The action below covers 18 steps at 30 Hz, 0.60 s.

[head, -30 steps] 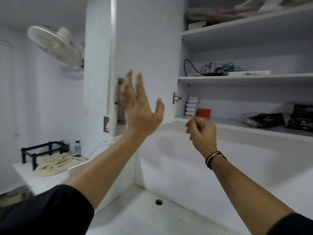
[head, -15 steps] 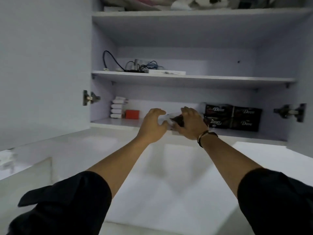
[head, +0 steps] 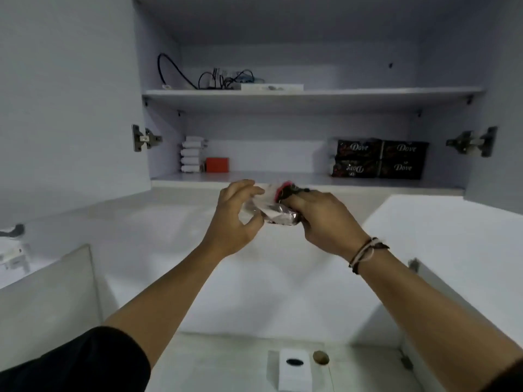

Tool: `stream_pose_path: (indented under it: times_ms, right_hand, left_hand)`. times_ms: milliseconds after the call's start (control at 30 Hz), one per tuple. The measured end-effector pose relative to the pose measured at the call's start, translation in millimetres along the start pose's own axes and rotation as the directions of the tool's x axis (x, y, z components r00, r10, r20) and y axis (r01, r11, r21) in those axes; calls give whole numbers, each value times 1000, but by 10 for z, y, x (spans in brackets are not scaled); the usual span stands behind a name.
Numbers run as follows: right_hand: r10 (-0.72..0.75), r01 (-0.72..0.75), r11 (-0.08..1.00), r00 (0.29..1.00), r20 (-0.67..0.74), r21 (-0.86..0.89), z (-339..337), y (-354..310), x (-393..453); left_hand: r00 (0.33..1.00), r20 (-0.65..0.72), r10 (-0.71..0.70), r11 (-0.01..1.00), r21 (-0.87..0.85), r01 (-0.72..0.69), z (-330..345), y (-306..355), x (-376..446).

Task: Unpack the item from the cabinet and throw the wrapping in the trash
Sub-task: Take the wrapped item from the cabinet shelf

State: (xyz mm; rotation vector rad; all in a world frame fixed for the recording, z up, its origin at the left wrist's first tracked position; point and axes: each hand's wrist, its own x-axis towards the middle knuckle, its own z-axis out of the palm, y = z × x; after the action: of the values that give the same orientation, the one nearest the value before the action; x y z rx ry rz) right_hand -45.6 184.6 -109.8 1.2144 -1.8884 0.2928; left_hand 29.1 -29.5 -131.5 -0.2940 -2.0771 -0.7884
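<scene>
Cabinet (head: 158, 137) open, both doors swung wide. Lower shelf, left end: stacked white items (head: 192, 157), red box (head: 217, 164). Left hand (head: 236, 219) pinches the clear wrapping end of the packet (head: 276, 211); right hand (head: 322, 215) clamped on its dark end, just below the shelf's front edge. Dove packs (head: 379, 159) stacked at right.

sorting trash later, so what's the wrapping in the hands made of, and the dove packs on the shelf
Wrapping: looks like thin clear plastic film, glossy and crinkled, with bright glints; its contents are dark, with a pink edge. Dove packs: seemingly printed dark plastic or foil wrappers with a slight sheen; too blurred to tell which.
</scene>
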Motion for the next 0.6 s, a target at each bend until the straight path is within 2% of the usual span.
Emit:
stream_pose_path:
  times_ms: [67,200,267,333,433,533,600]
  right_hand:
    - [55,-56,995,998,9,77,82,-207,-342]
    - [241,-317,897,935,259,309,677,-487,-1113]
    - [323,-418,866,886,331,274,1032,-612,-1503]
    - [369,-459,871,846,384,175,1352,-752,-1855]
    - [346,-455,883,799,492,117,1718,-960,-2237]
    - [327,-508,844,741,587,172,2173,-1079,-2563]
    - [278,-520,830,698,660,200,2487,-1114,-2769]
  left_hand:
    - [999,46,12,1000,9,-13,-8,-7,-325]
    - [950,286,-124,992,15,125,203,-336,-1140]
    - [907,356,-226,974,58,220,376,-547,-1552]
    - [853,421,-308,950,81,303,540,-724,-1936]
    - [785,480,-391,916,118,384,778,-965,-2435]
    - [722,506,-472,876,175,450,1049,-1218,-2866]
    - [649,525,-550,822,203,532,1206,-1367,-3096]
